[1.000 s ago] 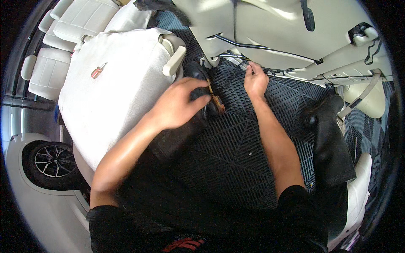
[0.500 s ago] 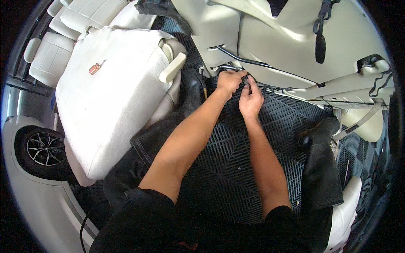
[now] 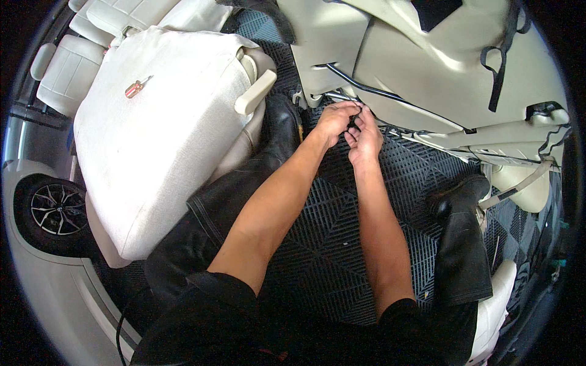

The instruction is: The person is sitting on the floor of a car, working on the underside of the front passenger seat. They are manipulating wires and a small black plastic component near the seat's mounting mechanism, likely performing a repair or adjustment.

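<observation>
Both my hands meet at the lower edge of a large beige moulded trim panel (image 3: 403,64). My left hand (image 3: 334,122) is closed, its thumb and forefinger pinched close to the panel's edge. My right hand (image 3: 367,140) comes up beside it, fingertips bent in and touching the left fingertips. Between the hands shows a small dark piece (image 3: 352,124); its kind cannot be made out, as the fingers cover most of it. Just above the hands, a thin black strip (image 3: 390,94) runs slantwise along the panel.
A white-covered seat (image 3: 165,134) lies at the left, with an orange-handled screwdriver (image 3: 133,89) on it. Dark ribbed mats (image 3: 336,244) cover the floor between my boots. A black strap (image 3: 497,79) hangs over the panel. A car wheel (image 3: 58,210) stands at far left.
My right fingers have curled in and drawn up against the left fingertips. The panel has shifted slightly right in view, and the black strap hangs differently, now in a loop.
</observation>
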Available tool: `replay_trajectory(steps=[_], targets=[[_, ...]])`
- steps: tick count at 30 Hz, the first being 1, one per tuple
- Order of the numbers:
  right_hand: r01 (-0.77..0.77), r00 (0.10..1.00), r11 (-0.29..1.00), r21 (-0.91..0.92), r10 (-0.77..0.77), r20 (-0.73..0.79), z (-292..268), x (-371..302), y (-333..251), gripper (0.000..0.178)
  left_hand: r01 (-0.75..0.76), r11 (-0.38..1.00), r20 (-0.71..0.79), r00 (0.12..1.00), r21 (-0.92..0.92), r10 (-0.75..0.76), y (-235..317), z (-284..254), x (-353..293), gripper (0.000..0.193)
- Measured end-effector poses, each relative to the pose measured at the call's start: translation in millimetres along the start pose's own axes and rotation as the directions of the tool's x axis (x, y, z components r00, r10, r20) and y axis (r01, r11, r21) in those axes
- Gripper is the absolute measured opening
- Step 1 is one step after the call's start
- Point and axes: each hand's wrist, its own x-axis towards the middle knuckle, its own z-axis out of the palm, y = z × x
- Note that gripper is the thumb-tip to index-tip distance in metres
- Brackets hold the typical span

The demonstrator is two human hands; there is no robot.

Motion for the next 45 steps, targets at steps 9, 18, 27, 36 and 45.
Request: replay_trajectory(steps=[9,18,27,36,45], targets=[[0.068,0.994,0.989,0.132,-0.078,0.073,1,9,9,0.018,-0.16,0.969,0.021,0.987,0.186,0.159,4,-6,1,0.017],[0.141,0.972,0.956,0.256,-0.183,0.147,-7,19,19,0.012,-0.236,0.582,-0.016,0.919,0.778,0.394,28,4,-10,0.019],[0.255,0.94,0.958,0.13,-0.277,0.2,-19,34,34,0.017,-0.089,0.507,-0.059,0.962,0.857,0.268,33,3,17,0.025],[0.413,0.894,0.911,0.022,-0.409,0.181,-24,41,34,0.018,-0.026,0.344,-0.087,0.947,0.939,0.308,48,38,-6,0.039],[0.476,0.875,0.879,-0.003,-0.473,0.102,-17,41,37,0.018,0.016,0.557,-0.175,0.956,0.831,0.234,52,35,-6,0.032]])
